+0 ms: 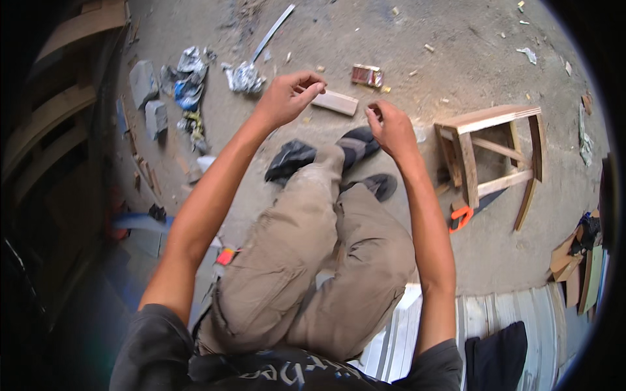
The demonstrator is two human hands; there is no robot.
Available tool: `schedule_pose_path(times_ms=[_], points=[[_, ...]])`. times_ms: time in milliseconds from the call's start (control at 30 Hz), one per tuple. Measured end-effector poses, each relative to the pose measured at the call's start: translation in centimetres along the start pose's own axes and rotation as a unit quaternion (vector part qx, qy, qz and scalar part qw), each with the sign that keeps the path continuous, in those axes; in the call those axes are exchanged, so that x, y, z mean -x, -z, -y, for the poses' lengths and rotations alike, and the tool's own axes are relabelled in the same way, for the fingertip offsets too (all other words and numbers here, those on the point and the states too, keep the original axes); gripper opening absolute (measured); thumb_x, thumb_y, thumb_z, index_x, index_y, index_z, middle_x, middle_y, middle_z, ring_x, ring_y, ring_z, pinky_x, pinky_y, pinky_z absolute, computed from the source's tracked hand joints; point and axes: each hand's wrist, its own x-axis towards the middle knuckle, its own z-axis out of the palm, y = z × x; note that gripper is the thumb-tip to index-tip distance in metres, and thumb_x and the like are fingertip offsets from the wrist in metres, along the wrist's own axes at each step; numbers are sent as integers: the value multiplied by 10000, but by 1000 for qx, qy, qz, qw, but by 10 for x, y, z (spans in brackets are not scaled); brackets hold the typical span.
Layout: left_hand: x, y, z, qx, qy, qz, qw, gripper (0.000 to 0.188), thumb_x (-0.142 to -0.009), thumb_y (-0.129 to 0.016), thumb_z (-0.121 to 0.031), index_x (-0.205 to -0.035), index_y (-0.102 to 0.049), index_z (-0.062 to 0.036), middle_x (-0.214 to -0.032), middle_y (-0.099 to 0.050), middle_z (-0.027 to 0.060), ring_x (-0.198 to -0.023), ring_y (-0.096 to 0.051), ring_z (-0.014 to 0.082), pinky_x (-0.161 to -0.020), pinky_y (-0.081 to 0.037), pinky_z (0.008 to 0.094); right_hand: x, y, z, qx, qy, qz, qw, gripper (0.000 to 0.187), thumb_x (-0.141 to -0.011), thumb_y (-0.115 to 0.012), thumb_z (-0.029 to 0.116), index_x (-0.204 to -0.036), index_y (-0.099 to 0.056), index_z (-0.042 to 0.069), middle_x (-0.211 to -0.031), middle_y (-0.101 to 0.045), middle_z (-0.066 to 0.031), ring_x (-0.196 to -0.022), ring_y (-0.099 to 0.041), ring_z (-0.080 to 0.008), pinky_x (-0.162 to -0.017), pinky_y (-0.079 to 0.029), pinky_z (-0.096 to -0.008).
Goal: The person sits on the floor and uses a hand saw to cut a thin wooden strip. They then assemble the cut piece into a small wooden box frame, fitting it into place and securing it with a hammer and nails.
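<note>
My left hand (290, 99) is raised ahead of my knees, its fingers curled in toward the thumb. Just past its thumb shows a pale wooden block (337, 103), whose left end is hidden behind that hand; whether the hand touches it I cannot tell. To the right of the block, my right hand (392, 129) is held up with thumb and forefinger drawn together. Anything pinched in either hand is too small to make out. Below the hands are my dark shoes (360, 144) and bent legs in brown trousers (280, 241).
At right stands a small wooden stool-like frame (489, 118), an orange-handled saw (461, 219) beside it. Crumpled foil (245, 78), a metal strip (274, 31), a red packet (367, 75) and grey blocks (143, 85) litter the ground. Dark cloth (499, 358) lies on corrugated sheet (541, 313).
</note>
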Motion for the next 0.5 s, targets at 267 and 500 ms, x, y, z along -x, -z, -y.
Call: schedule_pose_path(times_ms=[267, 500], points=[[137, 1, 91, -91, 181, -16, 979, 477, -738, -810, -255, -1132, -650, -40, -1163, -663, 151, -1138, -609, 287, -948, -474, 403, 92, -57, 59, -19, -144, 113, 983, 303, -836, -708, 197, -1059, -621, 11, -848, -672, -176, -799, -648, -370, -726, -510, -446], [192, -58, 197, -152, 520, -11, 840, 957, -699, -848, -334, -1480, -342, -110, -1481, -421, 121, -1377, -385, 297, -1079, -324, 552, 117, -187, 15, 4, -160, 176, 971, 633, -806, -769, 306, -1330, -495, 80, -1256, -524, -267, -1115, -574, -435, -926, -489, -463]])
